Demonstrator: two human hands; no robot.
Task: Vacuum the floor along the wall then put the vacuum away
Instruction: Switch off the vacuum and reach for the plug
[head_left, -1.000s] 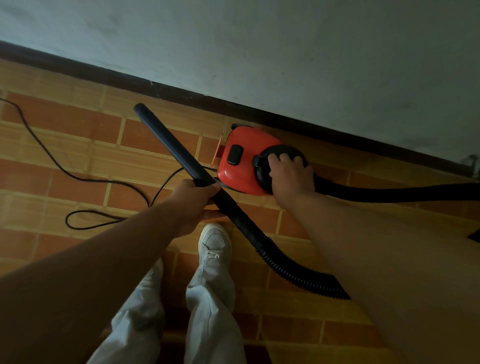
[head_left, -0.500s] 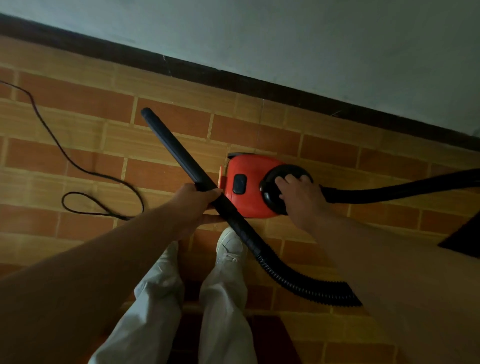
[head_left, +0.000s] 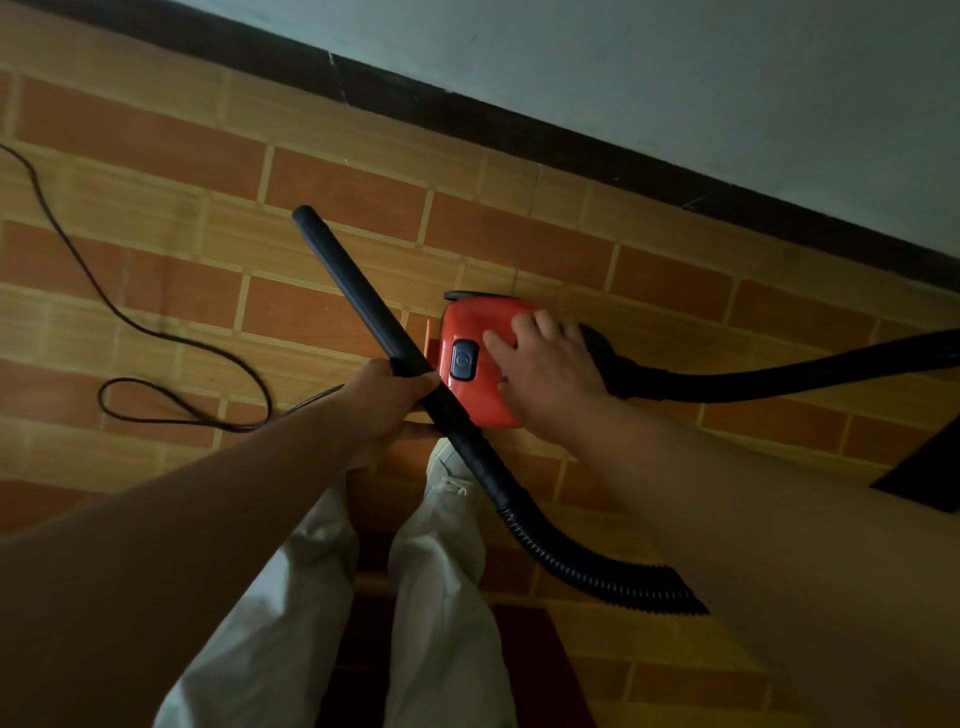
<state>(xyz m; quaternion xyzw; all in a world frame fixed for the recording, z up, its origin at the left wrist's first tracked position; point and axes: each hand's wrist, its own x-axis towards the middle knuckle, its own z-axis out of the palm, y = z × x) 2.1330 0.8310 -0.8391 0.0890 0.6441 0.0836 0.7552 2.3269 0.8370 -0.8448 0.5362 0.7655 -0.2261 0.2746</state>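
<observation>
A small red vacuum cleaner (head_left: 480, 402) sits on the brick-pattern floor a short way from the wall (head_left: 675, 78). Its black power button (head_left: 464, 360) faces up. My right hand (head_left: 545, 374) lies on top of the vacuum with fingers spread, fingertips just right of the button. My left hand (head_left: 387, 410) grips the black wand (head_left: 343, 280), which points up-left with its tip above the floor. The ribbed black hose (head_left: 587, 566) curves from the wand under my right arm, and another stretch of it leaves the vacuum to the right.
A black power cord (head_left: 156, 332) loops over the floor at the left. A dark baseboard (head_left: 519, 124) runs along the wall. My white-trousered legs and a white shoe (head_left: 447, 478) stand just below the vacuum. A dark object (head_left: 930, 478) sits at the right edge.
My right hand has left the round black handle and slid left over the red top toward the button. The view has pulled back from the wall. My left hand keeps its grip on the wand.
</observation>
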